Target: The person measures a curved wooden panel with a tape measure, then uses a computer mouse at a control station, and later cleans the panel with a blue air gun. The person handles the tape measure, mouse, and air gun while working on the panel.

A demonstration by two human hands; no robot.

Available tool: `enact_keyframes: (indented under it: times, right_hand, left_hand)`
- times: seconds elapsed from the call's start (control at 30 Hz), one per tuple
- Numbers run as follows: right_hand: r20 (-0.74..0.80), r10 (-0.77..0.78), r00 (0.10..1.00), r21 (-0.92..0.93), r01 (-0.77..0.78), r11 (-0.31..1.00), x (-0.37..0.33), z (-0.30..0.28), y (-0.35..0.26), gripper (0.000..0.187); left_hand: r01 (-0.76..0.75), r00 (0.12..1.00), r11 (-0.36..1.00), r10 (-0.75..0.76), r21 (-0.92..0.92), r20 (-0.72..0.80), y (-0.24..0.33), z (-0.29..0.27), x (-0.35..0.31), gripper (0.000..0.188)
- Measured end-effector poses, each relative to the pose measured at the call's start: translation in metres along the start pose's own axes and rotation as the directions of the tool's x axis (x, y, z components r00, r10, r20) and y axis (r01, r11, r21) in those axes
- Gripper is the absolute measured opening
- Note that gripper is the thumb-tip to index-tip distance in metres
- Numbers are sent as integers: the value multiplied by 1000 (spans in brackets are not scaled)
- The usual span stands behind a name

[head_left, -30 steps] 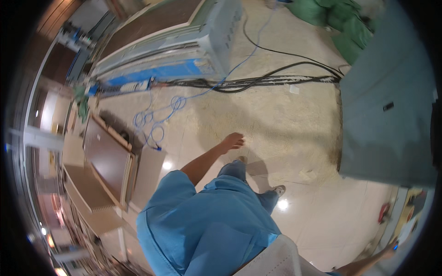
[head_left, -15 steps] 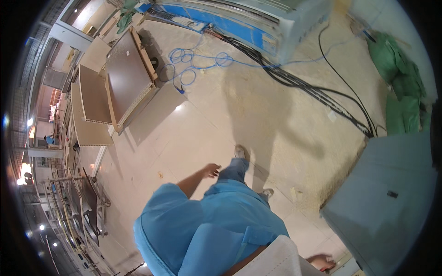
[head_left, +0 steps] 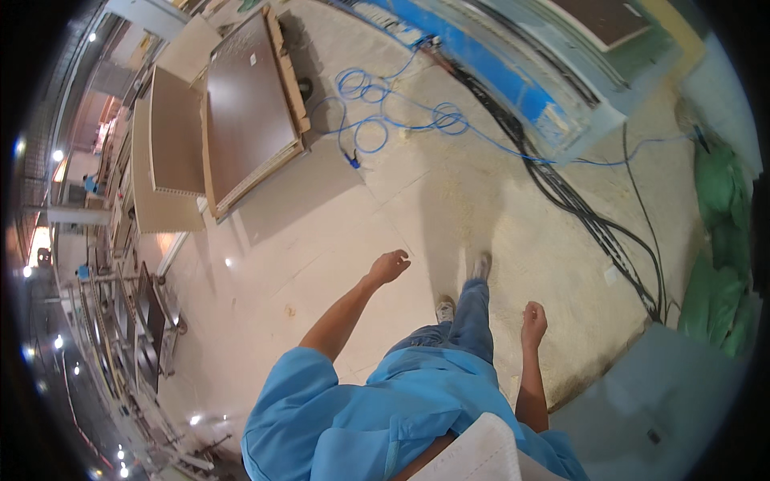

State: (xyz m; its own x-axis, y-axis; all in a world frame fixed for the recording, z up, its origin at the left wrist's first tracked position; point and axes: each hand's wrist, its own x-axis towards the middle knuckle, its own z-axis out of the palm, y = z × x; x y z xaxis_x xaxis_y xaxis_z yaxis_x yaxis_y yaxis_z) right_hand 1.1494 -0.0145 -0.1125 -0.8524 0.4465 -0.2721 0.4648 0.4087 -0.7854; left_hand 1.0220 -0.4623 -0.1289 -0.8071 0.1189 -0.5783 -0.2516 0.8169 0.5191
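My left hand (head_left: 389, 266) hangs over the pale tiled floor in front of me, its fingers loosely bent and holding nothing. To the right, my right hand (head_left: 534, 325) swings low beside my leg with relaxed, partly curled fingers. Nothing shows in it. Neither hand touches any object. Both arms come out of short blue sleeves (head_left: 293, 385). Below them are my jeans (head_left: 472, 317) and shoes, one foot ahead of the other.
Brown panels (head_left: 253, 104) lie stacked at the upper left. A blue hose (head_left: 351, 160) lies coiled ahead. Black cables (head_left: 577, 204) run along a blue-grey machine (head_left: 513, 88) toward a grey cabinet (head_left: 642, 401). Green bags (head_left: 718, 192) sit far right; a rack (head_left: 148, 329) stands left.
My right hand has come forward from low beside the grey cabinet. My left arm has extended forward. The feet have swapped lead, and the machine and cables appear nearer.
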Motion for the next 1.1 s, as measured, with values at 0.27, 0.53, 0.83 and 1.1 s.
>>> enact_keyframes:
  times: [0.27,0.53,0.83,1.1]
  right_hand:
    - [426,84,901,-307,57,950,168,215,-9,22]
    - [573,-119,811,-377,390,840,190,350,-79,29]
    - [420,165,893,-480,64,875,188,409,-135,25]
    - [372,252,894,-507,-32,861,191,426,-149,23]
  left_hand:
    - [340,933,932,-350,124,76,-133,-39,183,41]
    - [511,799,550,-588,-661,127,-331,-41,408,24]
    - [531,562,326,-826,-782,37,-505,-42,632,45]
    - [439,601,176,-786,-881,143,-549,-19,710,31]
